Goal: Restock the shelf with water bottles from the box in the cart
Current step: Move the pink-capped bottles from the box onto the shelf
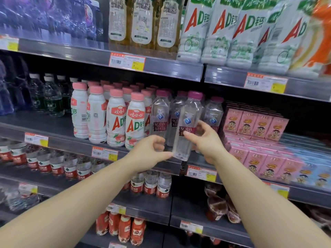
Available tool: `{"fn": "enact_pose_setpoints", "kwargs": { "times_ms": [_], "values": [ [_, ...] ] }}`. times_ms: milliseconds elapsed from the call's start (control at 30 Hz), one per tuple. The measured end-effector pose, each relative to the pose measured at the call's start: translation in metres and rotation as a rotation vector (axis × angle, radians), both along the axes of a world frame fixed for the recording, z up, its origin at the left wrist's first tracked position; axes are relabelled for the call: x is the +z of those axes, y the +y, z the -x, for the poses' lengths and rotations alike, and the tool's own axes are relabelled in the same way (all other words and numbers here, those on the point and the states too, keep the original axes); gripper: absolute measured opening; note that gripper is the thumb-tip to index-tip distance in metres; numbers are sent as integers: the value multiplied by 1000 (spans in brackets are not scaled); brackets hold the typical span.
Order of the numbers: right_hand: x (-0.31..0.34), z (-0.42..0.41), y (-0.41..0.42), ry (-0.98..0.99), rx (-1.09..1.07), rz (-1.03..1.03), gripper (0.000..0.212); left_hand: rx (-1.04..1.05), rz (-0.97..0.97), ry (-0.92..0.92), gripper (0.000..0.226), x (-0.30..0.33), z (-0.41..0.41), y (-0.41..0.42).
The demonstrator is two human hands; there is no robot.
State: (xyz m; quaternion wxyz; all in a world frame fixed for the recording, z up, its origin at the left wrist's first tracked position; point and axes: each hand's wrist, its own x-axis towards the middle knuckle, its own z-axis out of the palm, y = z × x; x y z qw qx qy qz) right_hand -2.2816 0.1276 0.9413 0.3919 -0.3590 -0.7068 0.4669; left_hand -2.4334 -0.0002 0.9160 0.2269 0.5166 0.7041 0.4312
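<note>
Clear plastic with a magenta cap, the soda water bottle (187, 126) is tilted, cap leaning right, in front of the middle shelf (71, 140), just above its front edge. The right hand (204, 140) grips it at the dark red label: the thumb lies across the front of the label and the other fingers curl round behind the right side. The left hand (152, 151) is at the bottle's lower left; its thumb tip touches the bottom corner of the bottle, while the remaining fingers are loosely curled above and do not plainly close on anything. Both forearms reach up from the lower edge of the view.

Behind the held bottle stand three front-row bottles of the same soda water (160, 115) on the shelf, with more magenta caps behind them that are too crowded to count. To their left are four front-row white AD milk bottles (116, 119) with pink caps, further rows showing behind. To the right sit pink drink cartons (256, 124), four faces in the upper front row.

On the shelf above, three amber bottles (141, 22) and large white AD bottles (220, 33) are cut off at the top edge. Red-labelled water bottles (150, 185) on the lower shelf are partly hidden by the left arm. The far left and right edges are blurred, and the price tags (127, 61) cannot be read.
</note>
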Motion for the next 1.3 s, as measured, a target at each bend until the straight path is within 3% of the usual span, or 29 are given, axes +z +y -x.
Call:
{"fn": "enact_pose_setpoints", "kwargs": {
  "times_ms": [33,100,367,567,1100,1300],
  "values": [
    [-5,4,2,-4,-9,8,72,2,20,0,58,-2,3,-1],
    [-11,11,7,4,-12,5,79,11,29,0,52,-6,8,-3],
    [-21,26,9,-22,-28,-37,76,31,28,-9,49,-10,25,0],
    [-40,26,7,-250,-148,-146,69,7,30,-4,52,-10,30,6],
    [-40,42,-9,-300,-182,-90,71,-54,58,-21,58,-13,40,12],
    [-49,5,-26,-247,-215,-36,64,-78,58,66,58,-17,15,20]
  ]
}}
